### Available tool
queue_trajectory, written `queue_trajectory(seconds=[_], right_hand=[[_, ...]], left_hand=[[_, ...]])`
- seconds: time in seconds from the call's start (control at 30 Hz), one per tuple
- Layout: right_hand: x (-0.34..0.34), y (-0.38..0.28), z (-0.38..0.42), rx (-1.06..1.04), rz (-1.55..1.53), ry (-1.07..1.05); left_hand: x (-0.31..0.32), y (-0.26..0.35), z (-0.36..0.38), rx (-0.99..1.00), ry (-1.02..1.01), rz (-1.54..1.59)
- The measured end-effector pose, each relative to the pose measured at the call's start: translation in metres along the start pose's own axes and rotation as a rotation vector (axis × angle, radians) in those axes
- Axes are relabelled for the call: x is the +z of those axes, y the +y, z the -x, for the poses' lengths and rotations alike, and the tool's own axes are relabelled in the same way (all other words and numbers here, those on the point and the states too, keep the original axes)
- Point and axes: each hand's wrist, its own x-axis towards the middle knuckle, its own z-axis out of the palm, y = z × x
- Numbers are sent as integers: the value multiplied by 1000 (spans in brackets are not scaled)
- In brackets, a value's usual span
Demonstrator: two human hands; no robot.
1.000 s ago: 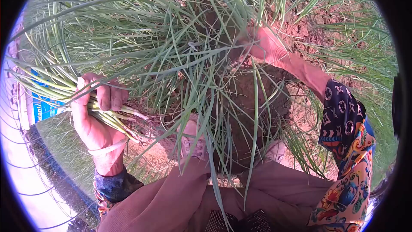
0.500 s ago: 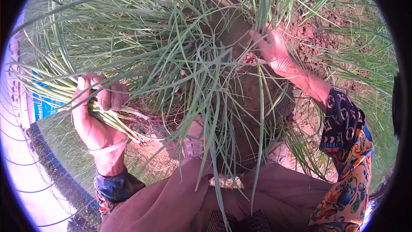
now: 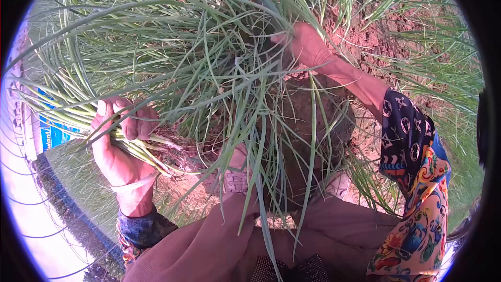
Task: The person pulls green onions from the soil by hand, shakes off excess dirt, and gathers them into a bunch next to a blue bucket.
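My left hand is closed around a bunch of green onions. Their pale stems and thin roots stick out to the right of the fist, and the leaves fan out to the left. Farther up, my right hand grips green onion leaves among the standing plants; leaves partly cover its fingertips. Long green blades hang across the middle of the view, between my two hands and over my lap.
Dense green onion plants grow ahead and to both sides. Reddish soil shows at the right. My shoe stands below the leaves. At the far left are a blue printed label and thin wire loops over a pale surface.
My right hand has moved left and a little up, and the leaves it grips have swung left with it. My left hand has barely shifted, still around its bunch.
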Motion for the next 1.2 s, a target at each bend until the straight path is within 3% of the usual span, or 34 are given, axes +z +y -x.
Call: queue_trajectory(seconds=[0.1, 0.13, 0.2, 0.27, 0.4, 0.53, 0.8, 0.87, 0.97, 1.07, 1.17, 1.2], right_hand=[[-19, -6, 7, 9, -121, -56], [-25, -8, 9, 133, 101, -131], [-7, 35, 9, 149, -61, -131], [-5, 18, 19, 195, 74, -158], [-6, 0, 22, 4, 167, -107], [-7, -10, 14, 147, 64, -76], [0, -23, 8, -21, 234, -163], [-1, -31, 5, -54, 291, -185], [5, -30, -1, -204, 449, -133], [-2, -43, 3, -41, 305, -81], [0, -41, -11, -112, -63, 65], [-22, -54, -5, -42, 162, 62]], left_hand=[[-3, 0, 2, -11, 3, -2], [-2, 0, 1, -10, 13, 2], [3, -2, 0, 22, 21, -11], [1, -3, 0, 1, 25, 11], [2, -2, 1, -14, 23, 27], [-2, -1, 1, 1, -18, -4], [10, 4, 2, -17, 42, 46], [14, 6, 4, 5, -20, 5], [20, 10, 5, 15, -20, -2], [18, 11, 4, 18, -8, -34], [-9, -3, 0, -16, 5, 20], [-7, -2, 0, -20, -4, 36]])
